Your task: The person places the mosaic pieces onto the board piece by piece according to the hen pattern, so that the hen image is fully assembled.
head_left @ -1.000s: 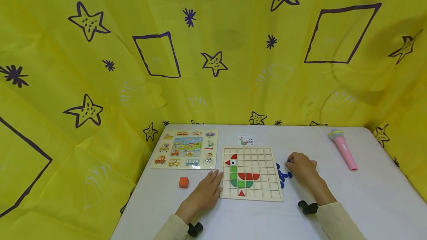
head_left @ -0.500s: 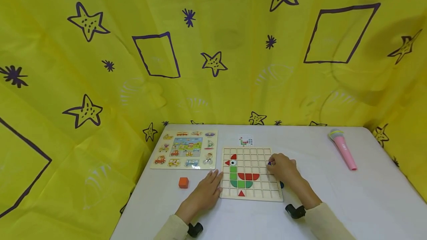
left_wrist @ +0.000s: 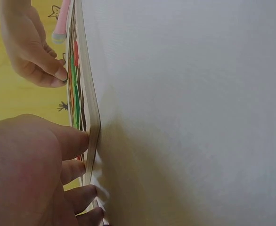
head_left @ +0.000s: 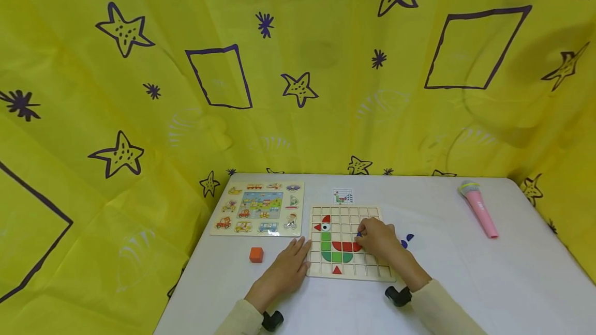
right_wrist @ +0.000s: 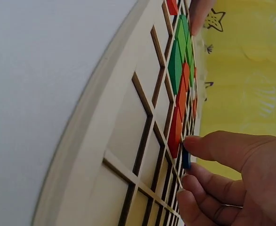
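A wooden grid board (head_left: 368,273) lies in front of me, with red, green and white-eyed pieces set in its cells in a bird shape. My right hand (head_left: 379,239) pinches a small blue puzzle piece (right_wrist: 186,157) between thumb and fingers, over the cells beside the red pieces (right_wrist: 174,132). My left hand (head_left: 289,267) rests against the board's left edge with its fingers fairly straight, as the left wrist view also shows. Loose blue pieces (head_left: 410,237) lie right of the board, partly hidden behind my right hand.
Behind the board lies a small pattern card (head_left: 343,196). A vehicle puzzle board (head_left: 298,185) is at the back left, an orange cube (head_left: 256,255) in front of it. A pink microphone (head_left: 482,212) lies at the right. A yellow curtain (head_left: 326,133) hangs behind the table.
My right hand has taken a blue piece from the loose ones right of the board and carried it left over the grid. My left hand has stayed at the board's edge.
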A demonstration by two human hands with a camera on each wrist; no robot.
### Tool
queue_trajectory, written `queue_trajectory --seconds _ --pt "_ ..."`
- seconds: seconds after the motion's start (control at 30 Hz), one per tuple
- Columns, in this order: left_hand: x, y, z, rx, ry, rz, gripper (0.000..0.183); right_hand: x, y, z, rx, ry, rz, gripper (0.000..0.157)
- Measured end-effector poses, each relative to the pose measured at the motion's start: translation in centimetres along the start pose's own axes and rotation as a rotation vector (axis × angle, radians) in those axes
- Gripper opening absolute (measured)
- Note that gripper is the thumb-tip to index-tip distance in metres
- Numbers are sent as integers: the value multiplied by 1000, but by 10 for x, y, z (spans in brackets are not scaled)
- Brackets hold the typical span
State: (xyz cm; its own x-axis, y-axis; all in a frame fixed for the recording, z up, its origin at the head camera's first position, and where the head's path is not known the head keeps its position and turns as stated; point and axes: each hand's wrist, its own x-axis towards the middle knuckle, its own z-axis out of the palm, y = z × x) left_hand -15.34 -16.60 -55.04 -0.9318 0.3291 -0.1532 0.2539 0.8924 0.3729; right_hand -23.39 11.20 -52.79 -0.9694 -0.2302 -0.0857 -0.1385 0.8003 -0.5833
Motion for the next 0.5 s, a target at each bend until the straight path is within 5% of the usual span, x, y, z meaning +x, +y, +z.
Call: queue_trajectory --seconds 0.5 --pt "-1 0 -2 11 0 10 60 3 -3 -3 12 -81 1 15"
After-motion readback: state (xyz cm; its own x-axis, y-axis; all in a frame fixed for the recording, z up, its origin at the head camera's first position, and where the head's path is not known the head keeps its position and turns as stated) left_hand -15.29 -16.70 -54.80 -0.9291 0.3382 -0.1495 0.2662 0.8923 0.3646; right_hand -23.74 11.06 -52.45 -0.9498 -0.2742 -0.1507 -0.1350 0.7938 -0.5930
